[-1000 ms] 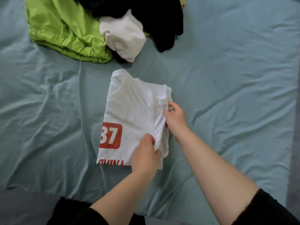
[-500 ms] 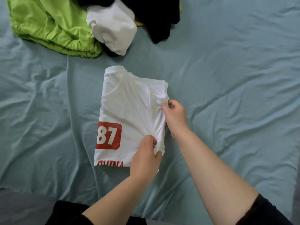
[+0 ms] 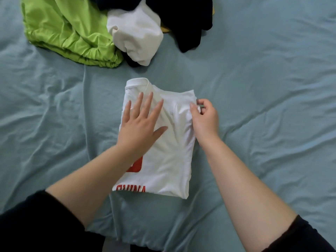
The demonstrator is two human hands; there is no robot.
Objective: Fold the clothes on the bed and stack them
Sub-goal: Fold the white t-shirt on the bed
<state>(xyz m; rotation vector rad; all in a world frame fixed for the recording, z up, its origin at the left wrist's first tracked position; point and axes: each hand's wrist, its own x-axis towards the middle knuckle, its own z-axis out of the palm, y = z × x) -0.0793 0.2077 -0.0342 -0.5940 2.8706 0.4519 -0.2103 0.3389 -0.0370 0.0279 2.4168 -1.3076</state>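
A white T-shirt (image 3: 169, 160) with a red patch and red lettering lies folded into a narrow rectangle in the middle of the bed. My left hand (image 3: 141, 124) rests flat on its upper left part, fingers spread. At the shirt's upper right edge, my right hand (image 3: 204, 119) pinches a fold of the white cloth between thumb and fingers. My left forearm covers most of the red patch.
A heap of unfolded clothes lies at the far edge: a lime green garment (image 3: 67, 31), a white one (image 3: 135, 35) and a dark one (image 3: 187, 19). The blue-grey sheet (image 3: 263, 106) is wrinkled all around.
My left hand let go of the shirt's lower right edge and moved up to lie flat on the shirt. My right hand stays pinching the upper right edge.
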